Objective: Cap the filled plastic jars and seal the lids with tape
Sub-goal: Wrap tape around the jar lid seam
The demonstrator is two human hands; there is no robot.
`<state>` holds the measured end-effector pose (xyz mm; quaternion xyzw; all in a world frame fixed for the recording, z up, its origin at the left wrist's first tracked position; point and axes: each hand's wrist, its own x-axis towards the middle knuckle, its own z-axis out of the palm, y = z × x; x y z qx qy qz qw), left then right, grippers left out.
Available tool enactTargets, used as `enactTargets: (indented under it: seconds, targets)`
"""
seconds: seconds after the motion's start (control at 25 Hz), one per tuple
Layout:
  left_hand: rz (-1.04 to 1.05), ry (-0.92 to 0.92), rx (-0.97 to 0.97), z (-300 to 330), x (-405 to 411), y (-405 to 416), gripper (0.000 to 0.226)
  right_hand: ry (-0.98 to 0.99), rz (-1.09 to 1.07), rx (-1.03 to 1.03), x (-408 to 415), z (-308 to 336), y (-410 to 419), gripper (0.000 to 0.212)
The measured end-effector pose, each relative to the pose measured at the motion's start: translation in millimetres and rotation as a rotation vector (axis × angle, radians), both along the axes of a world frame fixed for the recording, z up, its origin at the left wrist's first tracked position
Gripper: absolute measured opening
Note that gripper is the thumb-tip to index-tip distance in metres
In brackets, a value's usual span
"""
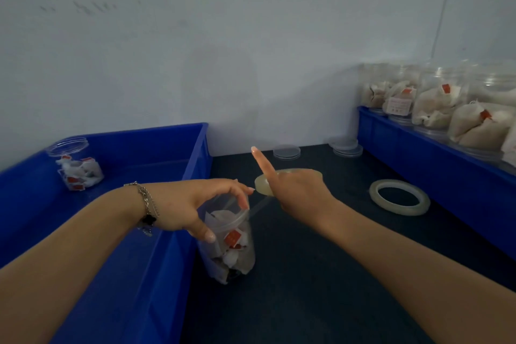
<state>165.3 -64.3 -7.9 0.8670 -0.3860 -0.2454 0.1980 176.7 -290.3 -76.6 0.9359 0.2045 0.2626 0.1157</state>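
I am gripping the lid [226, 211] of the filled jar [231, 248] with my left hand [195, 204], fingers curled over the rim, the jar standing upright on the dark surface [321, 274] just beside the left blue bin [125, 165]. My right hand [296, 193] is holding the tape roll [265, 183] with its index finger pointing up, just right of and beyond the lid. A strip of tape [258, 208] is running from roll to lid edge, so the roll lies up and right of the jar. I judge the wrap needs the roll circling the lid seam. A spare roll [399, 197] is lying well to the right.
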Motion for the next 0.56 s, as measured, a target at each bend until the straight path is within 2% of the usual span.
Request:
enactTargets:
  seconds: [0.16,0.24,0.32,0.36,0.4,0.44,0.48,0.52,0.56]
  targets:
    - [0.038,-0.001,0.007,3,-9,-3,0.074,0.023,-0.058,0.094,10,3,18,0.104]
    - [0.078,0.038,-0.007,7,-16,-5,0.068,0.047,-0.072,0.112,12,5,28,0.102]
    - [0.189,0.016,-0.128,7,-25,-13,0.059,0.065,-0.075,0.083,13,3,35,0.099]
    - [0.280,-0.044,-0.212,4,-28,-18,0.060,0.081,-0.072,0.069,12,0,38,0.098]
    - [0.371,-0.148,-0.248,0,-31,-24,0.072,0.104,-0.069,0.066,11,-3,39,0.096]
    - [0.442,-0.298,-0.194,-6,-33,-30,0.091,0.130,-0.066,0.079,11,-6,39,0.096]
    - [0.481,-0.453,-0.042,-12,-36,-37,0.110,0.155,-0.070,0.104,11,-8,39,0.096]
    - [0.492,-0.596,0.123,-19,-37,-42,0.117,0.168,-0.079,0.130,11,-8,39,0.097]
    - [0.489,-0.704,0.244,-25,-36,-46,0.113,0.169,-0.088,0.153,11,-6,39,0.098]
